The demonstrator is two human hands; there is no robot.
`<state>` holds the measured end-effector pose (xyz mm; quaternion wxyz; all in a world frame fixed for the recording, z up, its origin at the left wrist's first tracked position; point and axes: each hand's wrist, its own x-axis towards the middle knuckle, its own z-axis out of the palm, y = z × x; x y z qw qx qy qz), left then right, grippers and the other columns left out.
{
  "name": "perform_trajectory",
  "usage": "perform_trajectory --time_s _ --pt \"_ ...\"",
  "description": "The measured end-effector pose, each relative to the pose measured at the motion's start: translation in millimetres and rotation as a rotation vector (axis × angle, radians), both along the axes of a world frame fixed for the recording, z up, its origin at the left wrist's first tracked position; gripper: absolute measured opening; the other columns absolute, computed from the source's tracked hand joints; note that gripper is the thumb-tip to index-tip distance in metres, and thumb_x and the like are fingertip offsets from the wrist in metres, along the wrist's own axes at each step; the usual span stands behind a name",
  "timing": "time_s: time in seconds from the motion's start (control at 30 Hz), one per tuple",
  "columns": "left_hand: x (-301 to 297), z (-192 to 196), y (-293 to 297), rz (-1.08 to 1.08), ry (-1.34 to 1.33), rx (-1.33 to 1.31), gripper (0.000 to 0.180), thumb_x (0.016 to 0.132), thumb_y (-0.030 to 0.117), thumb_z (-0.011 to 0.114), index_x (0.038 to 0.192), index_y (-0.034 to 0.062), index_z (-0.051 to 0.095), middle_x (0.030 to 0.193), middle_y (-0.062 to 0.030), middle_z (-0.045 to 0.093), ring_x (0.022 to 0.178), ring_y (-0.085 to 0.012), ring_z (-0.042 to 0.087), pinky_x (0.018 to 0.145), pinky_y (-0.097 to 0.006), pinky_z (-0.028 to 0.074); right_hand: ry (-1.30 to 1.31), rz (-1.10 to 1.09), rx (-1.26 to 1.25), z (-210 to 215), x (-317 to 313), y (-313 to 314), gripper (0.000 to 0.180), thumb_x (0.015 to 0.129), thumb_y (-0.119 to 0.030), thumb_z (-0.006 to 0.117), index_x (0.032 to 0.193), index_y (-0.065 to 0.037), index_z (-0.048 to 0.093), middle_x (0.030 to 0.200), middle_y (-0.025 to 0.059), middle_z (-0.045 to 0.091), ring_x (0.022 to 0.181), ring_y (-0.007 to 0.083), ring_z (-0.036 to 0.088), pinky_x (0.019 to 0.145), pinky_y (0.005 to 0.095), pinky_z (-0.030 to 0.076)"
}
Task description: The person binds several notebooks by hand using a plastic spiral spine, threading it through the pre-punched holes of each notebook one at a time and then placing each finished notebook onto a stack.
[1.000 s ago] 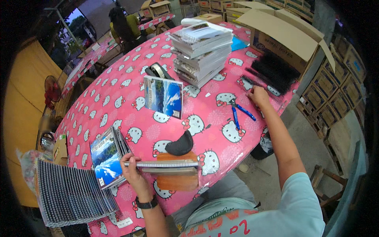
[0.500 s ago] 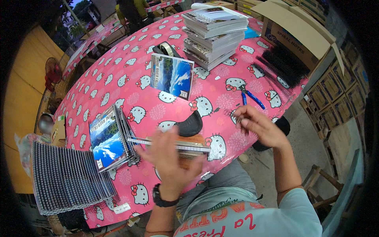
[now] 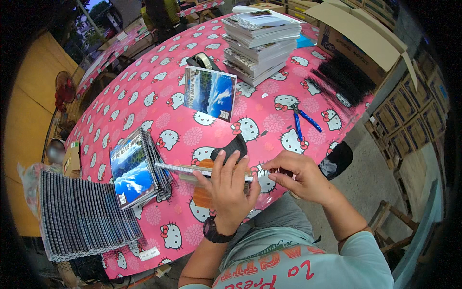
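Observation:
My left hand [image 3: 230,185], with a black watch on its wrist, grips a thin notebook [image 3: 185,169] seen edge-on, a row of small marks running along its edge. Beneath it lies a wooden block [image 3: 203,196], and a black curved piece [image 3: 232,149] sits just behind the fingers. Beside the notebook's right end, my right hand [image 3: 298,177] is closed in a pinch; what it holds, if anything, is too small to make out. Blue-handled cutting pliers [image 3: 304,120] lie on the table beyond it. Bound spiral notebooks [image 3: 132,168] with a waterfall-and-sky cover rest to the left.
A long row of spiral-bound notebooks [image 3: 86,216] stands at the near left. One loose cover [image 3: 210,94] leans by a tape dispenser [image 3: 204,61]. Behind are tall stacks of notebooks [image 3: 262,45], black spiral coils [image 3: 344,82] and an open carton [image 3: 353,43]. Farther off is a person [image 3: 161,19].
My left hand has come down from a blurred sweep and closed on the notebook, which has tilted. My right hand has moved nearer and left, from beside the pliers to the notebook's right end.

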<state>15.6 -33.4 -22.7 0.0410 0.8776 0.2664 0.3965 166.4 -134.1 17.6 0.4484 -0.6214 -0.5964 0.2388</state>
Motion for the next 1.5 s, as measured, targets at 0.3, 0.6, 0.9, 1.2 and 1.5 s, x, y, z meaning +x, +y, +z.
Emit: perform_trajectory --time_s 0.3,0.6,0.9,1.2,1.5 --pt "-16.0 17.1 11.8 -0.234 0.111 -0.147 0.039 0.068 0.016 0.071 0.104 0.0086 0.060 0.102 -0.0038 0.062 0.102 -0.0214 0.056 0.104 -0.051 0.021 -0.068 0.242 0.045 -1.0 3.1 12.2 0.021 0.082 -0.004 0.059 0.103 -0.001 0.060 0.081 0.0130 0.056 0.074 0.0264 0.057 0.068 0.0336 0.045" --pt "-28.9 32.6 26.2 -0.450 0.032 -0.230 0.033 0.067 0.017 0.073 0.097 0.0119 0.061 0.087 -0.0014 0.060 0.085 -0.0193 0.057 0.094 -0.042 0.031 0.062 0.232 0.132 -1.7 -6.0 20.1 0.041 0.087 -0.012 0.057 0.126 -0.005 0.048 0.072 0.0104 0.060 0.064 0.0213 0.061 0.060 0.0323 0.048" --pt "-22.3 42.6 24.6 -0.434 0.106 -0.228 0.022 0.075 0.029 0.067 0.092 0.0167 0.063 0.089 0.0017 0.059 0.089 -0.0164 0.055 0.099 -0.053 0.013 -0.314 -0.238 -0.098 -94.3 34.1 99.8 0.051 0.079 -0.029 0.065 0.119 -0.005 0.046 0.101 0.0214 0.059 0.087 0.0376 0.060 0.074 0.0435 0.048" --pt "-24.7 46.4 24.8 -0.378 0.139 -0.237 0.026 0.080 0.032 0.061 0.101 0.0170 0.061 0.098 0.0036 0.059 0.098 -0.0165 0.053 0.098 -0.063 0.002 -0.458 -0.018 -0.071 -102.7 65.8 104.0 0.043 0.072 -0.026 0.067 0.108 -0.006 0.057 0.107 0.0185 0.054 0.099 0.0359 0.052 0.082 0.0417 0.045" --pt "-27.6 41.4 29.6 -0.398 0.193 -0.252 0.011 0.078 0.025 0.063 0.087 0.0180 0.067 0.097 0.0040 0.061 0.097 -0.0171 0.053 0.102 -0.058 0.000 -0.638 -0.055 -0.035 -103.6 37.6 84.9 0.066 0.065 -0.048 0.072 0.116 -0.011 0.054 0.129 0.0252 0.039 0.110 0.0408 0.043 0.090 0.0491 0.038"
